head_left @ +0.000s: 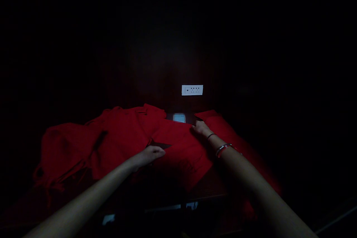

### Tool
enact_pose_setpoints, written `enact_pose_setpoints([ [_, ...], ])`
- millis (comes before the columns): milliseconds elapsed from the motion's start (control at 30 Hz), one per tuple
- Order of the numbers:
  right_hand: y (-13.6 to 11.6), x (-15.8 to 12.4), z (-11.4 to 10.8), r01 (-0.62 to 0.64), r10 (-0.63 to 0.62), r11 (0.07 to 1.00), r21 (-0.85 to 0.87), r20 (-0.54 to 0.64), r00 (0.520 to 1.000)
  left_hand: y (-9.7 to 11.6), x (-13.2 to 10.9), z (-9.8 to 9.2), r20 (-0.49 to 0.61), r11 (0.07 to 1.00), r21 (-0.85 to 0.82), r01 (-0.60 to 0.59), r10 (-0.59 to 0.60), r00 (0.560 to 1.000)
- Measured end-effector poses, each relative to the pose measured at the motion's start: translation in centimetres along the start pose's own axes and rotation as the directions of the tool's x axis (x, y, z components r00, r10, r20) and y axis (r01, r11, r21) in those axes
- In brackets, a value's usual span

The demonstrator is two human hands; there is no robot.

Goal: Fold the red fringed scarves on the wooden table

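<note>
Head cam, only view here, and it's v. dark tbh. Big red cloth (pixel 119 134) is bunched up on the L and lies flatter in the middle, on a dark surface (pixel 213 186), w/ thin ties or strips dangling at its far L end. More red runs down the R side under the R forearm; can't tell if it's the same pc. L hand (pixel 149 155) is at the near-middle part, thumb and fingers pretty much together w/ cloth edge pinched btwn them, afaict. R hand (pixel 201 128) is farther back at the cloth's far edge, fingers curled in; can't tell if they've actually got hold of it. Dark band (pixel 211 136) + shiny bangles (pixel 223 149) on R wrist. Just behind the cloth, btwn the hands, there's a pale blurred rectangle (pixel 179 118). White socket plate (pixel 192 90) on the wall above.
</note>
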State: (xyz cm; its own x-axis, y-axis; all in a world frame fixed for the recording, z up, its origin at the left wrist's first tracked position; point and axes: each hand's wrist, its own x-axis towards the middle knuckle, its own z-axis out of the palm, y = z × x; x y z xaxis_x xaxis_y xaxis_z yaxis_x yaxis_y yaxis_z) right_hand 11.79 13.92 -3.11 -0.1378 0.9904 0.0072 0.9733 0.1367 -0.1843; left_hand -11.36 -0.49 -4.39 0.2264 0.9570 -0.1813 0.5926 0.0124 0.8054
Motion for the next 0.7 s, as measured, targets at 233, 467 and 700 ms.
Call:
enact_pose_setpoints([
  [233, -0.1, 2.4, 1.0, -0.196, 0.197, 0.980, 0.040, -0.012, 0.980, -2.2, 1.6, 1.0, -0.180, 0.970, 0.127, -0.207, 0.228, 0.957],
  [467, 0.8, 4.3, -3.6, -0.183, 0.191, 0.981, 0.069, -0.132, 0.973, -1.5, -1.0, -1.3, 0.017, 0.992, -0.066, -0.112, 0.113, 0.993],
  [700, 0.1, 5.2, -2.5, -0.167, 0.173, 0.984, 0.066, -0.100, 0.980, -4.4, -0.1, -2.8, -0.127, 0.981, 0.178, -0.074, 0.098, 0.987],
])
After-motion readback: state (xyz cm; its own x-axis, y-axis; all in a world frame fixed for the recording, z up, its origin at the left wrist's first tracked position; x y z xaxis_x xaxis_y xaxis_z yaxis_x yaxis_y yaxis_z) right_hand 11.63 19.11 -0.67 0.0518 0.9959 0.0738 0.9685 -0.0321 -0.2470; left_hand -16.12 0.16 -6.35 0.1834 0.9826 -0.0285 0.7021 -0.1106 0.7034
